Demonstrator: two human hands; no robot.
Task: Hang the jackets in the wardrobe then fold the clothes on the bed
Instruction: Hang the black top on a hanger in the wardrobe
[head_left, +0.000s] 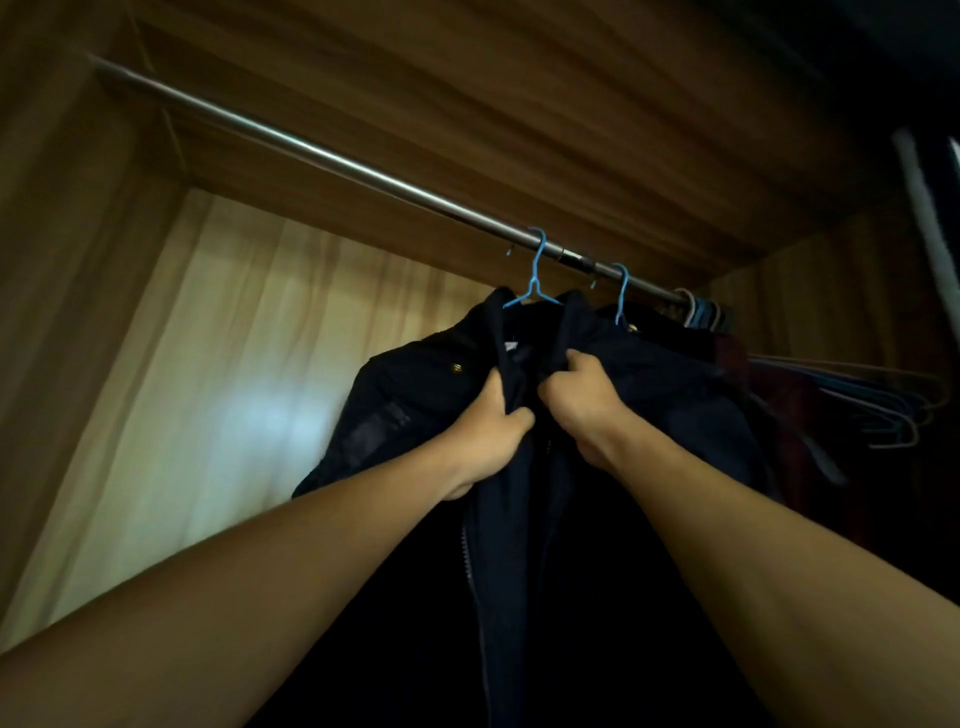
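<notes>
The frame is filled by the inside of a wooden wardrobe, seen from below, and it is crossed from its upper left corner to its right wall by a metal rail. A dark navy jacket is hung toward the right end of the rail, with its zip front turned to the camera. A second dark jacket is hung just beside it, nearer the right end. A dark red garment and a bunch of empty hangers are crowded against the right wall.

The left front edge of the navy jacket is gripped below the collar by the left hand, its fingers curled tight on the cloth. The right front edge is clamped in the same way by the right hand.

The navy jacket is carried on a blue hanger, which is hooked over the rail. The second jacket is carried on another blue hanger.
</notes>
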